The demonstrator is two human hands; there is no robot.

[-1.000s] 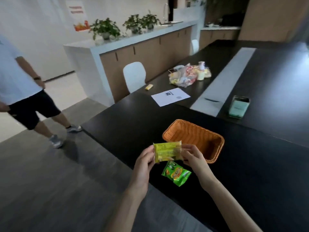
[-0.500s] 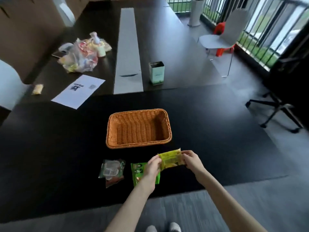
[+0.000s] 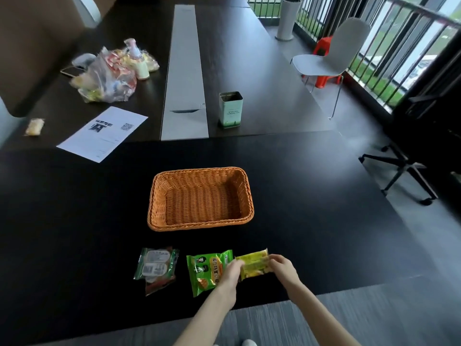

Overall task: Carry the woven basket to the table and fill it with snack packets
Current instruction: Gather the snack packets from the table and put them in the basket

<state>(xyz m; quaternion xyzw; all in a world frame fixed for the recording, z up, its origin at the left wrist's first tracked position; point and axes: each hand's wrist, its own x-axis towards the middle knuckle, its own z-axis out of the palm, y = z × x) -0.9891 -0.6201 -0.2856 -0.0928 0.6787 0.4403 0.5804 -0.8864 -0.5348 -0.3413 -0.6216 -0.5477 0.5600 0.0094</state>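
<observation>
- Since half a second ago: the yellow packet (image 3: 254, 265) has come lower and a bit right, now just above or on the black table (image 3: 324, 201) (can't tell if it's touching). Basket and the other packets unchanged.
- Left hand (image 3: 230, 273) pinches the yellow packet's left end, right hand (image 3: 283, 269) pinches its right end; fingers on both closed on the wrapper, packet stretched between them.
- Progress: woven basket (image 3: 200, 199) already on the table, so the carry looks done. Basket shows only bare weave, so filling not started.
- Left to load, as far as visible: yellow packet, green packet (image 3: 205, 272), clear-and-green packet (image 3: 157, 268).
- Basket sits straight ahead of the fingertips, near but apart, open side up.
- Green packet lies flat just left of the left fingers, partly under that hand; clear-and-green one further left.
- Far beyond the fingers: green tin (image 3: 230, 109), printed sheet (image 3: 103, 133), plastic bag of snacks (image 3: 109, 76) (possibly more stock).
</observation>
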